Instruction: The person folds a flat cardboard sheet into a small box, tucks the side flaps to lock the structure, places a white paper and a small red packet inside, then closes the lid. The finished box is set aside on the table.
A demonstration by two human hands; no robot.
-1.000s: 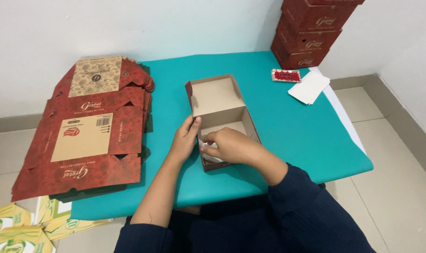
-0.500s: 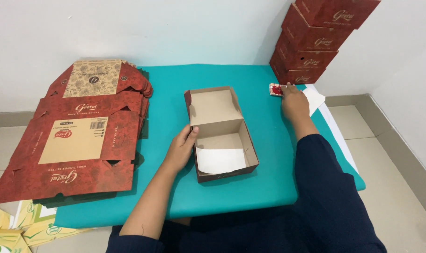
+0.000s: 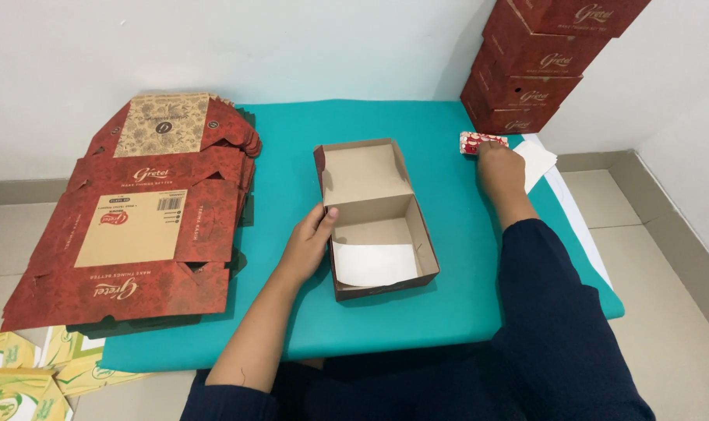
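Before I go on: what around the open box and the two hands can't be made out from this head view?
- Right hand: fingertips hidden by its own back; grip on the small red packet unclear.
- Left hand: palm and most fingers hidden against the open box wall.
- White paper in the box: near edge hidden by the front wall.
- Stack of red boxes: cut off by the top edge.
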